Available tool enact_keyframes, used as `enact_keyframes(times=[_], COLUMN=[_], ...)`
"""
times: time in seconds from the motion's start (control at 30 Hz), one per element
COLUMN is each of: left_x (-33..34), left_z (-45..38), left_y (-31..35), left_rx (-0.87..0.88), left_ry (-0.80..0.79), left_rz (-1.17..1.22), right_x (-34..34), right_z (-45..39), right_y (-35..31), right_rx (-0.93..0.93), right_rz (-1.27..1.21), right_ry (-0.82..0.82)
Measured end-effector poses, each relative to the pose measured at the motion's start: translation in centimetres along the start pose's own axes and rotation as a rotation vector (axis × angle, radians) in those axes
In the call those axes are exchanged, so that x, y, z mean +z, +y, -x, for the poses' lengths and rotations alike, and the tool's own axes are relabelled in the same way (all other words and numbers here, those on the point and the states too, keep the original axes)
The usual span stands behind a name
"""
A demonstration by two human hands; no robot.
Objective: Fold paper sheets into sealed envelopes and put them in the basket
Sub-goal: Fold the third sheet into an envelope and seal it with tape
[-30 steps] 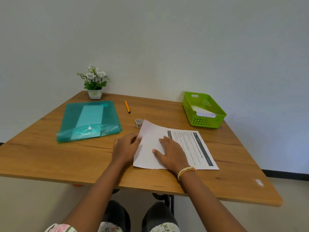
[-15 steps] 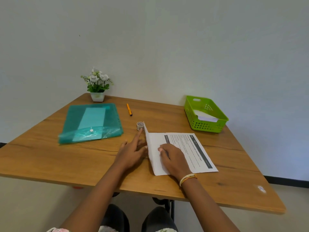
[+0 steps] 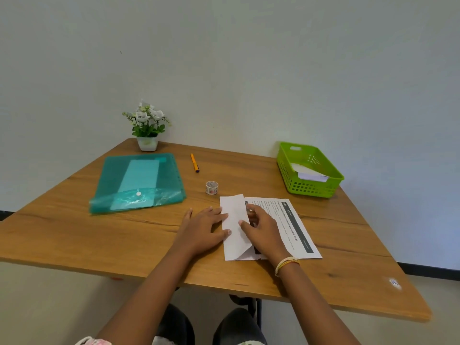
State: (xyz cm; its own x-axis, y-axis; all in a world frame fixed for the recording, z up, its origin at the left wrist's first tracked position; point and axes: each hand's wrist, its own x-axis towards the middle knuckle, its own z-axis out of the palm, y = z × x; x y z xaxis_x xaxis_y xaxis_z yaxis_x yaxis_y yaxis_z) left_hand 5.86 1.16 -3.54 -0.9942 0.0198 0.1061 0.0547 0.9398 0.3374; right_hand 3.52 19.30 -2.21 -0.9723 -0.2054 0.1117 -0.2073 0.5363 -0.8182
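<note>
A printed paper sheet (image 3: 288,225) lies on the wooden table (image 3: 74,235) in front of me, its left strip folded over so the blank back faces up. My left hand (image 3: 202,229) lies flat beside the fold, fingertips pressing on the flap's left edge. My right hand (image 3: 261,230) rests on the sheet, thumb and fingers on the flap's right edge. A green basket (image 3: 310,189) stands at the back right with white folded paper inside. A small roll of tape (image 3: 211,188) sits just beyond the sheet.
A teal plastic document folder (image 3: 137,183) lies at the left. An orange pen (image 3: 194,163) lies behind the tape. A small potted plant with white flowers (image 3: 146,128) stands at the back by the wall. The table's right front corner is cut at an angle.
The left part of the sheet was lifted, swung over to the right and laid down as a narrow flap. Both hands now press on it.
</note>
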Motion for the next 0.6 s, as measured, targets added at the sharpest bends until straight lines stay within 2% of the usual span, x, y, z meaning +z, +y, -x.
enact_keyframes(times=[0.17,0.33,0.5,0.6], left_x=[0.1,0.0,0.2,0.4], left_z=[0.0,0.1,0.1,0.0], left_y=[0.1,0.4,0.4,0.3], left_rx=[-0.006,0.002,-0.020,-0.041], left_ry=[0.002,-0.012,0.005,0.022], left_rz=[-0.025,-0.080,-0.109,-0.105], right_x=[-0.7,-1.7,0.3,1.5], right_z=[-0.1,0.1,1.4,2.0], right_y=[0.0,-1.2,-1.1,-0.7], right_rx=[0.023,0.043,-0.105,-0.166], right_rz=[0.083,0.249,0.520,0.601], right_ry=[-0.034,-0.208,-0.211,-0.166])
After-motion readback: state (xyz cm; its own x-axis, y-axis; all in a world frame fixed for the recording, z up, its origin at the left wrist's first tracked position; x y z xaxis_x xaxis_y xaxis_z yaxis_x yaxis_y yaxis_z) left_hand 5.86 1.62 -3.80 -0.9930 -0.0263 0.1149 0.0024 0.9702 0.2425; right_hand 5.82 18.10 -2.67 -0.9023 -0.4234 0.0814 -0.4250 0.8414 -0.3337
